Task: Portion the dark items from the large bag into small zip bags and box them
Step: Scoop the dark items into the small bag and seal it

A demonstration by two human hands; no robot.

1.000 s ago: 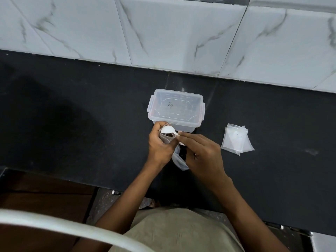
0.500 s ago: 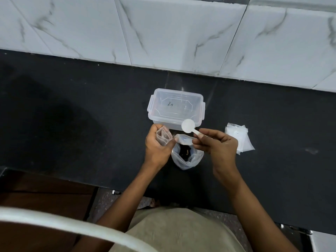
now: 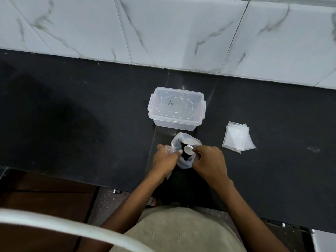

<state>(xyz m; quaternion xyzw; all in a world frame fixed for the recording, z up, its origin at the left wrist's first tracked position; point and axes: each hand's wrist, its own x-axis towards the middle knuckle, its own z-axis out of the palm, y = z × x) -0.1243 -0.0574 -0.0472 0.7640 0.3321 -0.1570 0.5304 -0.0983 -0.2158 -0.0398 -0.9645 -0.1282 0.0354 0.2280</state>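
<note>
The large clear bag (image 3: 185,142) stands open on the black counter, dark items showing inside it. My right hand (image 3: 209,162) pinches the handle of a small white scoop (image 3: 188,149), whose bowl sits in the bag's mouth. My left hand (image 3: 164,160) grips a small zip bag (image 3: 168,148) just left of the large bag. A clear plastic box (image 3: 177,109) with its lid on stands right behind the large bag. A stack of empty small zip bags (image 3: 237,138) lies to the right.
The black counter (image 3: 81,115) runs to a marble-tiled wall (image 3: 163,30) at the back. A white curved bar (image 3: 63,228) crosses the lower left, close to me. The counter's near edge lies just below my wrists.
My right hand has brought the scoop down from in front of the box into the large bag's mouth. My left hand, still holding the small zip bag, has dropped slightly.
</note>
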